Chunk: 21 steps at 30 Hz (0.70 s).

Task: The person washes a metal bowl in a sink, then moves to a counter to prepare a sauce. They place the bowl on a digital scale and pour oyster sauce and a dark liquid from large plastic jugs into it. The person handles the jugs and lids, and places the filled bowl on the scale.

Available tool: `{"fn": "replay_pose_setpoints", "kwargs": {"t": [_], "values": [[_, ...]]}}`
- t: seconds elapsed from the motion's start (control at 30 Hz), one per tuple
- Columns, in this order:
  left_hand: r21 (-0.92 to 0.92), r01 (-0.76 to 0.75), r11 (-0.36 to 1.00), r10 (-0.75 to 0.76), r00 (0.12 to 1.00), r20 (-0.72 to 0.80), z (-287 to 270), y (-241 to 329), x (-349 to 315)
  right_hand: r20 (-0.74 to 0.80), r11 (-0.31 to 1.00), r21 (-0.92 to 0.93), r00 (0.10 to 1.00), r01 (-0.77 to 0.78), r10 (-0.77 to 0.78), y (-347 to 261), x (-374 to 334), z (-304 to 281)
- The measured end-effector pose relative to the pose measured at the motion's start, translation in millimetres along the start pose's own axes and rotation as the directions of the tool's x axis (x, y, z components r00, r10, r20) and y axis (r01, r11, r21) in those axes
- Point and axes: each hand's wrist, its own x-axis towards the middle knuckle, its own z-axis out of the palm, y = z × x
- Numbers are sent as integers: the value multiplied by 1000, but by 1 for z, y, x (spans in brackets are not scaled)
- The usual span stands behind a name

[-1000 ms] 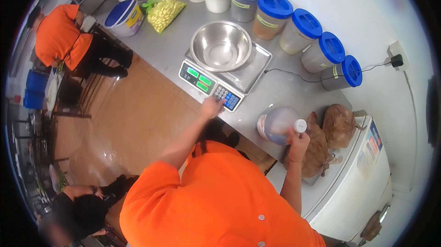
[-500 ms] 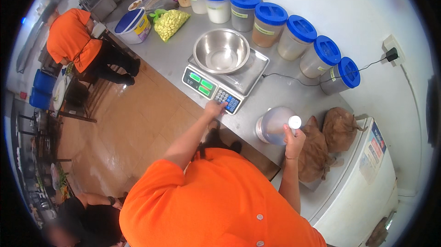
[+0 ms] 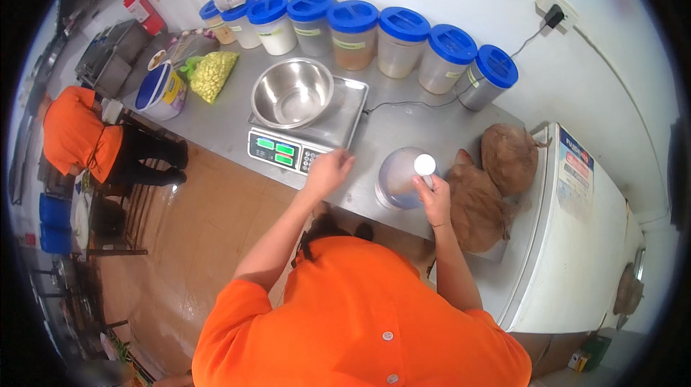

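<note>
A digital weighing scale (image 3: 284, 149) with lit green displays stands on the steel table. On its platform sits a round steel bowl (image 3: 293, 93), with nothing visible inside. My left hand (image 3: 331, 173) hovers at the right end of the scale's keypad, holding nothing, its fingers loosely bent and apart. My right hand (image 3: 435, 202) grips the handle of a large clear plastic jug (image 3: 401, 178) with a white cap. The jug is at the table's front edge, right of the scale, its cap leaning toward me. Its contents are hard to make out.
Blue-lidded plastic containers (image 3: 354, 34) line the wall. A bag of peeled garlic (image 3: 214, 76) and a white bucket (image 3: 162, 92) stand left. Brown bags (image 3: 479, 207) lie beside the jug, near a white appliance (image 3: 568, 243). A scale cord (image 3: 425, 103) crosses the table. Another person (image 3: 85, 131) bends at far left.
My left hand has lifted off the scale's keypad and shifted right. My right hand still grips the jug. The view has turned rightward, so the table's things appear further left.
</note>
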Motion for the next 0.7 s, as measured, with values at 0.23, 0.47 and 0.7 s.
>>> {"fn": "replay_pose_setpoints", "kwargs": {"t": [0.23, 0.47, 0.7], "values": [[90, -895, 436, 881, 445, 157, -18, 134, 10, 12, 996, -65, 998, 58, -57, -4, 1, 5], [257, -803, 538, 757, 594, 273, -2, 150, 7, -56, 998, 51, 998, 37, -34, 4, -4, 12], [380, -811, 445, 828, 534, 170, -12, 153, 2, -15, 993, 88, 997, 80, -79, 17, -1, 6]]}}
